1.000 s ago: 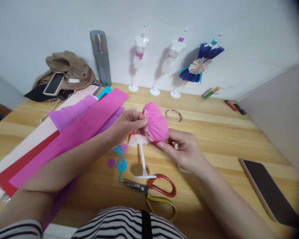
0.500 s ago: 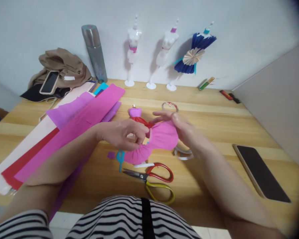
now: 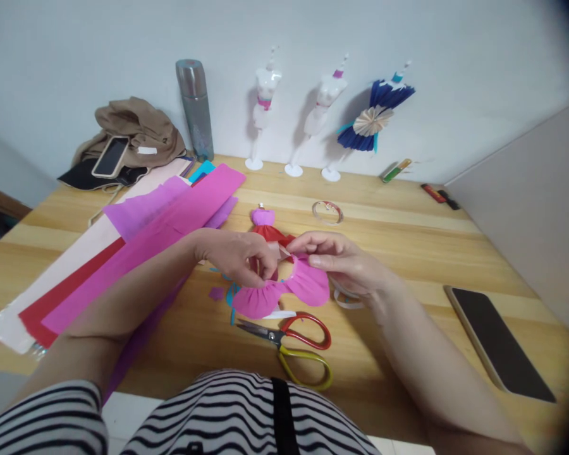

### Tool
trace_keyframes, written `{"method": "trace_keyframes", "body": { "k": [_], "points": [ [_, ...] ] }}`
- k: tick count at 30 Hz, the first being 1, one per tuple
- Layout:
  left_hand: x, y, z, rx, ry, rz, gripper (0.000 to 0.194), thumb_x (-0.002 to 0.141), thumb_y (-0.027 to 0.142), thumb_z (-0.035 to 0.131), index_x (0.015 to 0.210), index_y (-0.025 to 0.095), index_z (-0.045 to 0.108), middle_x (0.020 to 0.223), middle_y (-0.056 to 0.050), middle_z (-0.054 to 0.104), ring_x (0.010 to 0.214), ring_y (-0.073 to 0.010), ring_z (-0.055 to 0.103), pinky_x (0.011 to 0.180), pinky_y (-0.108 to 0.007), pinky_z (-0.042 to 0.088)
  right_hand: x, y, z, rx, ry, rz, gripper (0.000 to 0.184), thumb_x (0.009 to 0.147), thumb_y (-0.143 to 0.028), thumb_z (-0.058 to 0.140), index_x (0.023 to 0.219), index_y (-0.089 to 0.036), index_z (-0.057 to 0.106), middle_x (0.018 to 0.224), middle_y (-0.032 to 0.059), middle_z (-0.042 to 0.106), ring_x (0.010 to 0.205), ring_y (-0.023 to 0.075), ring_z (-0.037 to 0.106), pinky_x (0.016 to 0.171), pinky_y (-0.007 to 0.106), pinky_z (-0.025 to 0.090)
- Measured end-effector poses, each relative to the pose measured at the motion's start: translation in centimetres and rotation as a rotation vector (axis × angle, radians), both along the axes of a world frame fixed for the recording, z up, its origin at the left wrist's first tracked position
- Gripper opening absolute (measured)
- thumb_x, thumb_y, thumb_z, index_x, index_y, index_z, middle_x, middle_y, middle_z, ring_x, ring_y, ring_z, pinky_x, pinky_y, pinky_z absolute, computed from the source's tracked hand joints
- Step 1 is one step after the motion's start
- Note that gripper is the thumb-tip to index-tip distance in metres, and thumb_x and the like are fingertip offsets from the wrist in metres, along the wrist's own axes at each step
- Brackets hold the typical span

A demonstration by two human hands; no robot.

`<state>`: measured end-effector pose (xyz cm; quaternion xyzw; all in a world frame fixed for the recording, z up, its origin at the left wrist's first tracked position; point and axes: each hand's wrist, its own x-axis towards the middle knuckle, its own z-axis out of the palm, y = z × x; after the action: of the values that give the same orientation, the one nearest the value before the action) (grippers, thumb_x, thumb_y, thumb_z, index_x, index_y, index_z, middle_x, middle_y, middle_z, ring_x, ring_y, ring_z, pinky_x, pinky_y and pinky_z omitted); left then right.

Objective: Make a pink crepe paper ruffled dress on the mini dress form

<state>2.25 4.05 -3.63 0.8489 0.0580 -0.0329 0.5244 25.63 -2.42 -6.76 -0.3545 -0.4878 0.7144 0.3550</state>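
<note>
A gathered strip of pink crepe paper [image 3: 308,284] curves between my two hands. My left hand [image 3: 239,256] pinches its left part near the upper edge. On the right, my right hand [image 3: 336,259] grips the other end between thumb and fingers. Just beyond them lies a small doll form in a purple top [image 3: 263,217] and a red skirt [image 3: 269,233], partly hidden by my hands. Scissors [image 3: 284,341] with one red and one yellow handle lie below the paper. Blue scraps [image 3: 231,300] and a small purple scrap [image 3: 216,293] are beside it.
Long crepe paper sheets [image 3: 142,253] cover the left side. White mannequins [image 3: 268,95] and one in a blue paper dress [image 3: 377,114] stand against the wall beside a thermos [image 3: 195,107]. A phone [image 3: 500,341] lies at right, a tape roll [image 3: 327,212] behind my hands.
My right hand has come down and its fingers have closed on the pink paper's edge. The paper's right part now hangs lower. The whole view has shifted slightly.
</note>
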Motion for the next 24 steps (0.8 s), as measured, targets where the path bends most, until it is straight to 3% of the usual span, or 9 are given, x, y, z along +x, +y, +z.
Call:
{"method": "trace_keyframes", "body": {
  "k": [3,6,9,15,24],
  "points": [
    [0.0,0.1,-0.1,0.02,-0.028,0.0,0.011,0.071,0.009,0.062,0.063,0.017,0.06,0.077,-0.002,0.064,0.071,-0.012,0.055,0.067,-0.022,0.044,-0.1,-0.2,0.1,0.046,-0.029,0.045,0.033,0.074,-0.042,0.083,0.097,-0.02,0.076,0.095,0.0035,0.073,0.082,0.0142,0.066,0.076,0.027,0.05],
    [0.1,0.0,-0.2,0.078,-0.035,-0.011,0.009,0.072,0.009,0.063,0.066,0.015,0.064,0.083,-0.004,0.068,0.071,-0.0122,0.057,0.068,-0.022,0.046,-0.3,-0.3,-0.1,0.088,-0.087,0.065,0.021,0.073,-0.035,0.085,0.083,-0.021,0.074,0.075,-0.0005,0.068,0.065,0.0112,0.059,0.062,0.025,0.047],
    [-0.1,0.0,-0.3,0.108,-0.001,0.003,0.004,0.075,0.014,0.067,0.077,0.015,0.07,0.089,-0.006,0.073,0.073,-0.0129,0.061,0.068,-0.022,0.048,-0.4,-0.2,-0.1,0.101,-0.085,0.03,0.021,0.07,-0.033,0.087,0.077,-0.021,0.071,0.067,-0.0025,0.064,0.057,0.0089,0.054,0.054,0.022,0.041],
    [-0.8,0.6,0.1,-0.067,0.099,0.023,0.04,0.074,0.028,0.079,0.111,0.013,0.072,0.1,-0.011,0.075,0.088,-0.0202,0.07,0.076,-0.028,0.055,-0.1,-0.7,0.6,0.186,-0.043,0.09,0.024,0.073,-0.036,0.085,0.081,-0.018,0.07,0.066,-0.0011,0.063,0.056,0.0082,0.053,0.052,0.02,0.041],
    [-1.2,0.9,0.8,-0.117,-0.045,0.125,0.039,0.061,0.034,0.09,0.095,0.019,0.079,0.091,-0.007,0.077,0.088,-0.0203,0.07,0.082,-0.029,0.053,-0.4,-1.0,1.1,0.183,-0.065,0.056,0.024,0.07,-0.037,0.086,0.076,-0.019,0.071,0.064,-0.0008,0.062,0.053,0.0092,0.051,0.05,0.023,0.039]
  ]
}}
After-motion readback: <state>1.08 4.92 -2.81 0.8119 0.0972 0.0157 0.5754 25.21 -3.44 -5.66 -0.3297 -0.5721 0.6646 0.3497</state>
